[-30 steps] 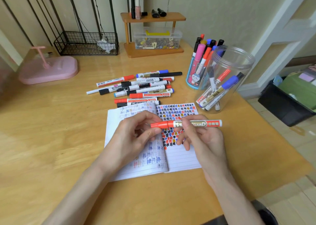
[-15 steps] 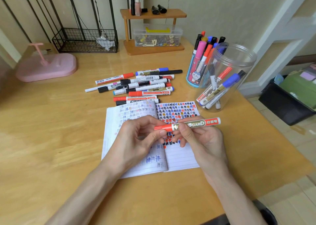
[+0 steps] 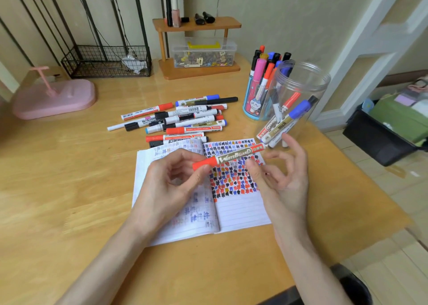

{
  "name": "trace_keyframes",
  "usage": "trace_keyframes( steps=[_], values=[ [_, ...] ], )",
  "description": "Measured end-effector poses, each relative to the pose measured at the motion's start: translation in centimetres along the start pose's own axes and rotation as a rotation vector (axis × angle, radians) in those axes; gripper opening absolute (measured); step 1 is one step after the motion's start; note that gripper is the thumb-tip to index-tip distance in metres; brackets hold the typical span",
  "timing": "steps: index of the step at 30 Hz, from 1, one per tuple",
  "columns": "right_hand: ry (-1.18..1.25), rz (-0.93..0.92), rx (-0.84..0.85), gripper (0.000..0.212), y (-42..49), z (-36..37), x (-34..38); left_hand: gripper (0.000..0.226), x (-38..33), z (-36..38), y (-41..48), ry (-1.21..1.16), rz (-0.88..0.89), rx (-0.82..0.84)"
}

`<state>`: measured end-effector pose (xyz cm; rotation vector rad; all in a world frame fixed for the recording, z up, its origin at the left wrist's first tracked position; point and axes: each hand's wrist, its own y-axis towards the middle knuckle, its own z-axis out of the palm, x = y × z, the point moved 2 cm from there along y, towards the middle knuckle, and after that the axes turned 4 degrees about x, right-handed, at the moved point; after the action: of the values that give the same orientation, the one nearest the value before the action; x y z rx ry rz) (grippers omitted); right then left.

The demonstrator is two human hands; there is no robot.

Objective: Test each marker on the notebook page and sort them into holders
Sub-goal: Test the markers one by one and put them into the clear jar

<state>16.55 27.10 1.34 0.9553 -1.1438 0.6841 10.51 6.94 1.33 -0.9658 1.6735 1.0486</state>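
Note:
A red whiteboard marker [image 3: 234,155] with its red cap on hovers over the open notebook [image 3: 240,212], whose right page is filled with red, blue and black test marks. My left hand [image 3: 166,189] pinches the marker's capped end. My right hand [image 3: 284,189] is beside the barrel with fingers spread and only the thumb tip near it. Several loose markers [image 3: 185,119] lie in a pile behind the notebook. A clear plastic jar [image 3: 298,91] holds a few markers. A blue cartoon holder [image 3: 253,105] next to it is packed with several more.
A pink stand [image 3: 55,98] sits at the table's far left and a black wire basket [image 3: 104,61] behind it. A wooden shelf [image 3: 196,24] with a clear box of clips [image 3: 203,52] stands at the back. The table's edge runs close on the right, past the jar.
My right hand has let go of the marker's barrel and spread its fingers. My left hand keeps the capped end, and the marker's far end has swung up toward the clear jar.

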Motion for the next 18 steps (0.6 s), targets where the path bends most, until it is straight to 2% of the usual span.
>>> trace_keyframes(
  steps=[1, 4, 6, 10, 18],
  values=[
    [-0.102, -0.071, 0.001, 0.065, 0.1, -0.1, 0.1, 0.011, 0.0, 0.0, 0.0, 0.001, 0.005, -0.016],
    [-0.445, -0.302, 0.096, 0.04, 0.3, 0.3, 0.2, 0.009, -0.2, 0.6, -0.1, -0.013, 0.009, -0.037],
    [-0.569, -0.387, 0.158, 0.027, 0.2, 0.9, 0.1, 0.011, -0.4, 1.0, -0.2, -0.047, 0.0, -0.035],
    [-0.66, -0.51, 0.211, 0.013, 0.1, 1.7, 0.0, 0.016, -0.6, 1.4, -0.5, -0.122, -0.005, -0.031],
    [-0.785, -0.693, 0.295, 0.013, 0.8, 1.8, 1.2, 0.015, -1.4, 1.6, -0.5, -0.237, 0.038, 0.012]
  ],
)
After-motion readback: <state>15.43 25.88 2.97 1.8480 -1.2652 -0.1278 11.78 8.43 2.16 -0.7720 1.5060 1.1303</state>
